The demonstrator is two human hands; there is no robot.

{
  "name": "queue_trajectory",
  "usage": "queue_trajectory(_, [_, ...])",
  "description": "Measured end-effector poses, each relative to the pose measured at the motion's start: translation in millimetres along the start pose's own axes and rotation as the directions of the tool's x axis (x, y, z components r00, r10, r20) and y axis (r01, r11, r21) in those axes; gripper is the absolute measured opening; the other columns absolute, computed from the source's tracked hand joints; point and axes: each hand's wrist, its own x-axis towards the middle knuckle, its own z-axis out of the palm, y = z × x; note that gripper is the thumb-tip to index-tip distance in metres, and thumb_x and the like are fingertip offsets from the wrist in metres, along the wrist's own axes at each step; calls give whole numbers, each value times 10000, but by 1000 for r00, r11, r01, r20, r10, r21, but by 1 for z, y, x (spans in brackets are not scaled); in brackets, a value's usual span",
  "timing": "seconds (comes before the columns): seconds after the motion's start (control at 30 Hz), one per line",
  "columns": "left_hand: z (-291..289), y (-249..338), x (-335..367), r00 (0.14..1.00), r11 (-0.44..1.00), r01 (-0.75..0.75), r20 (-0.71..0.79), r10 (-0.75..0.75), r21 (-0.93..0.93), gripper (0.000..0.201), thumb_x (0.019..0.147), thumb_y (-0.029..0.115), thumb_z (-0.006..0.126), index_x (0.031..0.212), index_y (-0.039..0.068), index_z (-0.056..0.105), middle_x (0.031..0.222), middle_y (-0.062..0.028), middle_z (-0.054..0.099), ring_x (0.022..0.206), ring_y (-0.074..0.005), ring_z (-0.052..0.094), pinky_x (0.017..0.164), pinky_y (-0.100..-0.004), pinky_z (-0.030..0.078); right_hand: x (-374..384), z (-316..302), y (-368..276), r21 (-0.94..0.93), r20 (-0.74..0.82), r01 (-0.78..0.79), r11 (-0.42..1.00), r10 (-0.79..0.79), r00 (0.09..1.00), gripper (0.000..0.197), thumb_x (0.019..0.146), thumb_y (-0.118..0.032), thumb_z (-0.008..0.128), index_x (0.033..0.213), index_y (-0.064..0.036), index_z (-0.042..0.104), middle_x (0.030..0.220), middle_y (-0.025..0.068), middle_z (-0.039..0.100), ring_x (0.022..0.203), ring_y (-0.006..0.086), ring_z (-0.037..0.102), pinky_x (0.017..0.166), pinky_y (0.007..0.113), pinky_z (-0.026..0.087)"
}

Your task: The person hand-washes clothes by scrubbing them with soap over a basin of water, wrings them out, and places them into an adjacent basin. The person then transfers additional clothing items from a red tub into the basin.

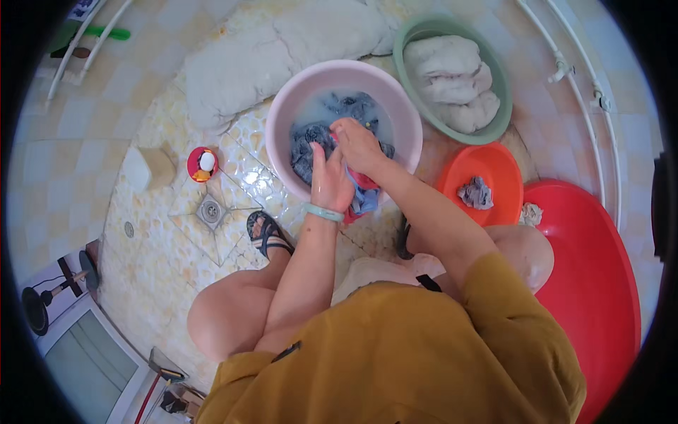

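Observation:
A pink basin (277, 145) of cloudy water stands on the floor in front of me, with dark grey-blue cloth (305, 152) soaking in it. Over the basin, my right hand (359, 147) has its fingers bent round a red and blue cloth (363, 196). A bit of red shows under its fingertips, and the rest hangs over the near rim. My left hand (330, 182), a pale green bangle at its wrist, is held close against the right, palm showing, thumb and fingers stretched upward and apart. Where the fingers meet, the cloth is partly hidden.
Right of the basin are a green tub (404, 74) with white bedding, an orange basin (452, 173) with a grey crumpled cloth, and a large red tub (600, 283). Whitish padded bedding (261, 63) lies behind. A floor drain (211, 210) and small red dish (193, 166) are left.

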Motion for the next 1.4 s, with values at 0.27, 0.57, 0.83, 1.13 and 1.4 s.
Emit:
queue_trajectory(0.27, [12,-1,-9,998,964,-54,-58,40,-260,679,904,542,342,1309,-2,308,1312,-149,417,1227,-263,392,1031,-381,296,-33,26,5,86,-371,145,986,-104,923,220,874,-170,425,970,-5,534,1006,209,532,906,364,531,851,421,402])
queue_trajectory(0.57, [-10,-20,5,948,994,-100,-297,111,50,268,925,246,454,1098,54,526,1071,-81,590,1017,-205,535,932,-342,394,-3,15,49,467,-237,-155,871,292,927,291,895,-279,422,923,-17,545,842,163,569,765,290,552,707,369,439])
queue_trajectory(0.83, [-7,13,3,972,971,-160,-201,124,-176,329,923,225,395,1189,42,457,1165,-98,555,1129,-252,485,1003,-455,336,-32,-35,28,868,132,-409,281,664,736,145,822,-167,522,912,-53,526,806,46,534,592,109,454,511,258,393])
queue_trajectory(1.13, [6,44,4,969,986,-132,-196,150,99,284,888,206,422,1132,77,489,1168,-75,554,1123,-233,484,978,-429,335,-59,-10,54,157,48,-348,924,345,938,244,746,-133,588,931,25,568,836,167,603,751,192,587,665,316,467])
queue_trajectory(1.4, [58,68,-10,857,716,-284,-166,488,637,249,845,210,481,1085,149,514,1027,15,570,928,-122,487,843,-368,325,-72,-98,-62,863,-21,-209,460,447,894,55,829,-99,577,848,-69,535,659,-2,521,531,49,442,422,215,346])
